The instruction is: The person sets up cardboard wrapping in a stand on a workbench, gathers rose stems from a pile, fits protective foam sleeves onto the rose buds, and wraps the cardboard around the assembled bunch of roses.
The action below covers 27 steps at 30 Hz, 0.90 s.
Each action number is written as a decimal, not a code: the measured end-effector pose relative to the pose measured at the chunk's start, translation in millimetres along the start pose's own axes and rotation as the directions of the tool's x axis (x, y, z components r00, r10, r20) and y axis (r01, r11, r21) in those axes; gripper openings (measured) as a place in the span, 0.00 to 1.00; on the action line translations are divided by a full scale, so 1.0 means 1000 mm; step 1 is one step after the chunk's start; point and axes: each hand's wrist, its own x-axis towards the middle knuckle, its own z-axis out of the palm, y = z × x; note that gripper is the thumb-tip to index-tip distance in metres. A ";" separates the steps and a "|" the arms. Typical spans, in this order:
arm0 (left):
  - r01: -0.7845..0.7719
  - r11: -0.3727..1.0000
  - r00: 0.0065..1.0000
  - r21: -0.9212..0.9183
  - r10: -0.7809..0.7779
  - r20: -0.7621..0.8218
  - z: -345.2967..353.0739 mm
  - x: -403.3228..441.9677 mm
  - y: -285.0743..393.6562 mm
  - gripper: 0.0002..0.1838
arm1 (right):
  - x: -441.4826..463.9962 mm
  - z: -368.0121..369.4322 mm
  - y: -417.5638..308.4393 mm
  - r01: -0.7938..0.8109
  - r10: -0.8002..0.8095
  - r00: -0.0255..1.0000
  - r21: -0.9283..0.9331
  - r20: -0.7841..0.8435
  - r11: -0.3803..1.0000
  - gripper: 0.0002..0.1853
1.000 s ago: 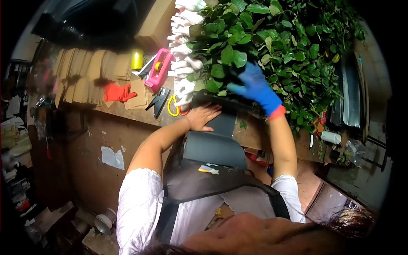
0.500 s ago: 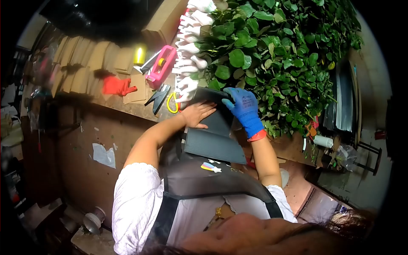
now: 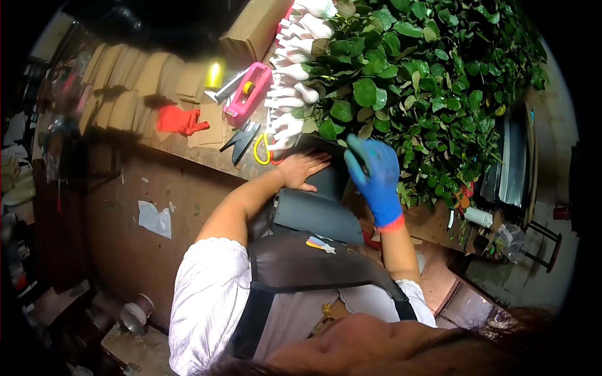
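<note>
My left hand (image 3: 303,169) is bare and lies flat, fingers spread, on a dark grey sheet (image 3: 328,185) at the table's edge. Folded over towards my apron, the sheet's near part (image 3: 316,215) hangs off the edge. My right hand (image 3: 376,169) wears a blue glove with a red cuff. It is raised over the sheet's right side, thumb and fingers apart, with nothing visible between them. Beyond the hands lies a big pile of leafy green stems (image 3: 414,88), with white netted flower heads (image 3: 291,81) along its left side.
Yellow-handled scissors (image 3: 262,150), a black stapler-like tool (image 3: 240,141), a pink tape dispenser (image 3: 248,94), a red glove (image 3: 180,120), yellow tape (image 3: 214,74) and brown cardboard pieces (image 3: 150,74) lie left. A white roll (image 3: 478,217) is at the right.
My right hand has come from over the leaves to the sheet's far edge, then lifted slightly right with its fingers apart. My left hand has stayed flat on the sheet.
</note>
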 end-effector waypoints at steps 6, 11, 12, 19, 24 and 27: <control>0.010 0.999 1.000 0.046 -0.009 -0.021 0.003 -0.004 0.002 0.54 | -0.025 0.034 0.005 -0.066 0.086 0.984 -0.130 0.154 0.989 0.27; 0.018 1.000 1.000 0.010 -0.018 -0.002 0.002 -0.003 0.004 0.54 | -0.037 0.089 0.052 -0.286 0.311 0.903 -0.124 0.297 0.950 0.16; 0.011 1.000 1.000 0.018 -0.010 -0.021 0.005 -0.006 0.002 0.54 | -0.034 0.087 0.050 -0.300 0.328 0.886 -0.133 0.328 0.945 0.14; 0.023 1.000 1.000 0.000 -0.023 0.004 0.018 -0.005 -0.002 0.55 | -0.018 0.028 -0.041 0.007 0.013 0.938 -0.059 0.347 0.998 0.34; -0.008 0.999 0.997 -0.033 0.006 -0.076 0.031 -0.003 -0.004 0.55 | -0.089 0.083 -0.071 -0.180 0.211 0.755 -0.114 0.620 0.977 0.22; -0.052 0.999 0.995 -0.014 0.050 -0.090 0.033 -0.002 -0.009 0.54 | -0.092 0.086 -0.075 -0.092 0.149 0.842 -0.135 0.518 0.987 0.23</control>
